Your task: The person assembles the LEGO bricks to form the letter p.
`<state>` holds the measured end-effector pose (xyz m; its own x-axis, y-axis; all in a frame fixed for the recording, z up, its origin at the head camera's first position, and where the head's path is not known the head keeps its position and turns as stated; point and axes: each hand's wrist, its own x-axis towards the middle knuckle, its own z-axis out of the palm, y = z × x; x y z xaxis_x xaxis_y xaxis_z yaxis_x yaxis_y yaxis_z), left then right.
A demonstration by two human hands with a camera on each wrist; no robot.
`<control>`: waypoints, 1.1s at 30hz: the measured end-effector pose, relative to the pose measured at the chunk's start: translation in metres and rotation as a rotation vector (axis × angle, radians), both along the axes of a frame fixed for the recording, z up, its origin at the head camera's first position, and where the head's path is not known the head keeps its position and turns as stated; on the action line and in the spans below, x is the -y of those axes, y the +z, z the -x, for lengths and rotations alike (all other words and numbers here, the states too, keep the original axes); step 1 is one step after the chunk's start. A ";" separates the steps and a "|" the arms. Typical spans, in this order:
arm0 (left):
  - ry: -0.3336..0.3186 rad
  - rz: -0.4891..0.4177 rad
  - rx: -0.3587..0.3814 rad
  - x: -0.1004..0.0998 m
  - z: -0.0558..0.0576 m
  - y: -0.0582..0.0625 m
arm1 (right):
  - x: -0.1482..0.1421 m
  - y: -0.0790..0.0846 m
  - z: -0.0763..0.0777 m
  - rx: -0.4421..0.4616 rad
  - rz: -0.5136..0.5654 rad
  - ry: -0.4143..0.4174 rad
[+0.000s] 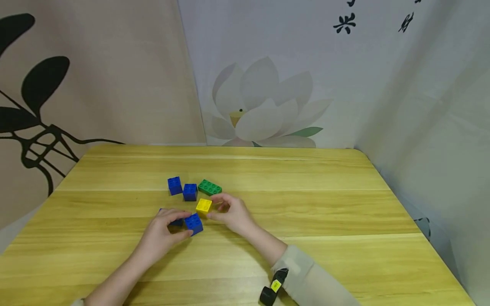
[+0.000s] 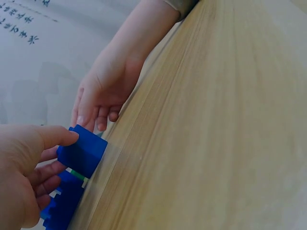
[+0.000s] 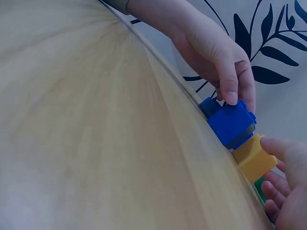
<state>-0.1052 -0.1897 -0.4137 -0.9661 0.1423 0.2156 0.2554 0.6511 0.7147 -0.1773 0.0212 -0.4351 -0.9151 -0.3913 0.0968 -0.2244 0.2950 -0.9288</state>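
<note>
My left hand (image 1: 158, 236) pinches a blue building block (image 1: 194, 224) between thumb and fingers, its studs facing up. In the left wrist view, the thumb lies along an edge of this blue block (image 2: 82, 152). Just beyond it is a yellow building block (image 1: 204, 206), with my right hand (image 1: 234, 214) holding it at its right side by thumb and index finger. The right wrist view has the right thumb on a top corner of the yellow block (image 3: 255, 159). Another blue block (image 1: 177, 222) is partly hidden behind my left fingers.
Farther back on the wooden table (image 1: 325, 191) stand two blue blocks, the left one (image 1: 175, 185) and the right one (image 1: 190, 192). A longer green block (image 1: 209, 187) lies beside them. A black strap device (image 1: 274, 287) sits at the right sleeve. Printed curtains hang behind the table.
</note>
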 end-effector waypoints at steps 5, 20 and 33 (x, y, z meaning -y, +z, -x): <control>-0.003 0.006 -0.009 0.001 0.000 -0.001 | 0.004 -0.002 0.000 -0.043 -0.034 -0.016; 0.000 -0.026 0.004 0.000 -0.002 0.003 | 0.002 -0.001 -0.003 -0.061 -0.012 -0.032; -0.017 -0.103 -0.057 -0.003 -0.005 0.018 | -0.018 0.007 -0.007 -0.043 0.014 -0.073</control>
<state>-0.1007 -0.1869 -0.3959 -0.9493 0.1330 0.2847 0.3083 0.5700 0.7616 -0.1705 0.0390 -0.4279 -0.9361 -0.3222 0.1414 -0.2424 0.2994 -0.9228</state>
